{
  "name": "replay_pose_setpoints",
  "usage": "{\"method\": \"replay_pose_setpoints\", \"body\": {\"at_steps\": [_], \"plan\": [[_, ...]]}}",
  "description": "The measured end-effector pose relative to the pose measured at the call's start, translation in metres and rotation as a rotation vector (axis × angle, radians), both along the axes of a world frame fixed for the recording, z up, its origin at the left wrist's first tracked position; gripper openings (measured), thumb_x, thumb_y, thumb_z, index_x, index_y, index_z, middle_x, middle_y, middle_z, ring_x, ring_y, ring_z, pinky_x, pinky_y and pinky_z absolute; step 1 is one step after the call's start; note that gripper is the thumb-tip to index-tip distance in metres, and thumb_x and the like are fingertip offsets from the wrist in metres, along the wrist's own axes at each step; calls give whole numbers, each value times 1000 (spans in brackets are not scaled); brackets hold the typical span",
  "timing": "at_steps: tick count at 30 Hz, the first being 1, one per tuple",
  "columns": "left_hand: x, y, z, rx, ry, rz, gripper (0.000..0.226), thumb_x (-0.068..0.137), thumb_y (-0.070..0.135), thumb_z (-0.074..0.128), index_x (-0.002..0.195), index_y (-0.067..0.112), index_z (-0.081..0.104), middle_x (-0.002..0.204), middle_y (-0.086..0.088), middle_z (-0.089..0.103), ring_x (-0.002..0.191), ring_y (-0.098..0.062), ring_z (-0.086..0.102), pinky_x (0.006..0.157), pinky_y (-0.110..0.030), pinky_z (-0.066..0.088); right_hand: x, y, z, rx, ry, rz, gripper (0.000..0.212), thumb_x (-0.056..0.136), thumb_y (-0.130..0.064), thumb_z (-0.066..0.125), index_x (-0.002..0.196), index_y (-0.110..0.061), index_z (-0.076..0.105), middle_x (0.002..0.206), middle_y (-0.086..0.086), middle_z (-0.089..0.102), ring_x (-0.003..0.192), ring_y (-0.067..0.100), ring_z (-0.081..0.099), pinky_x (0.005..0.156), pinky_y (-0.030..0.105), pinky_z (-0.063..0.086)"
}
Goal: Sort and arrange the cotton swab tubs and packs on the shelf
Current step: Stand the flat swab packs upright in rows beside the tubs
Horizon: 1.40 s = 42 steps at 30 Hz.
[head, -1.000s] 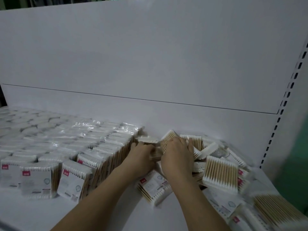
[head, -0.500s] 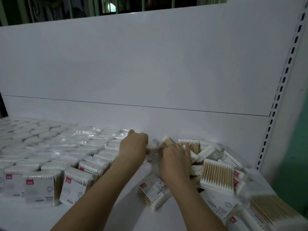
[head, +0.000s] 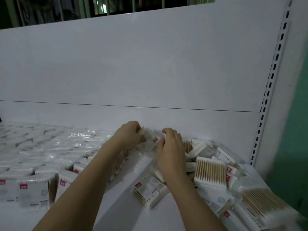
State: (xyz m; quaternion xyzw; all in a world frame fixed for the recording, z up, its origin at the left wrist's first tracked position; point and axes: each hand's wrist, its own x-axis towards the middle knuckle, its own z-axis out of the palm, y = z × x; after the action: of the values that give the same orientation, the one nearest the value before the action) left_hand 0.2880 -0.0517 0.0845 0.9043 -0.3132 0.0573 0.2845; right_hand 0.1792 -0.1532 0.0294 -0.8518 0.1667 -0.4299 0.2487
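Observation:
Near the back panel, my left hand [head: 129,135] and my right hand [head: 170,147] both hold one clear cotton swab pack [head: 150,141] with a red label, blurred by motion. It sits at the right end of the neat rows of upright packs [head: 55,155] that fill the left of the white shelf [head: 126,202]. To the right of my right hand lies a loose heap of packs [head: 210,169] with wooden sticks showing. One pack [head: 148,189] lies flat below my right forearm.
The white back panel [head: 150,72] rises straight behind the packs. A slotted upright post [head: 270,90] stands at the right, with a green wall [head: 300,130] beyond it. More packs [head: 260,207] spill toward the shelf's front right corner.
Both hands have lifted a pack out of the loose heap and carried it up and left, toward the back end of the neat rows. The view has tilted upward.

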Motion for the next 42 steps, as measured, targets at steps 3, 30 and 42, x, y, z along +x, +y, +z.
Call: {"method": "replay_pose_setpoints", "body": {"at_steps": [3, 30, 42], "plan": [[-14, 3, -11, -482, 306, -108, 22, 88, 16, 71, 101, 4, 57, 100, -14, 68, 87, -26, 68, 84, -44, 57, -1, 3, 3, 211, -108, 92, 35, 104, -31, 44, 136, -18, 42, 132, -3, 49, 115, 13, 50, 86, 19, 43], [-34, 14, -39, -612, 637, -522, 32, 92, 0, 60, 121, 16, 61, 111, -10, 71, 98, -29, 71, 76, -40, 60, -5, -24, 12, 456, -312, 58, 13, 99, -8, 55, 92, -20, 58, 89, -11, 59, 81, 2, 57, 60, 10, 44], [-29, 11, -41, -841, 398, -295, 25, 100, 10, 47, 114, 24, 63, 83, -3, 73, 68, -11, 62, 59, -20, 48, -9, -23, 17, 370, -353, 40, 14, 99, -11, 56, 94, -23, 58, 98, -4, 59, 86, 1, 57, 65, 10, 47]]}}
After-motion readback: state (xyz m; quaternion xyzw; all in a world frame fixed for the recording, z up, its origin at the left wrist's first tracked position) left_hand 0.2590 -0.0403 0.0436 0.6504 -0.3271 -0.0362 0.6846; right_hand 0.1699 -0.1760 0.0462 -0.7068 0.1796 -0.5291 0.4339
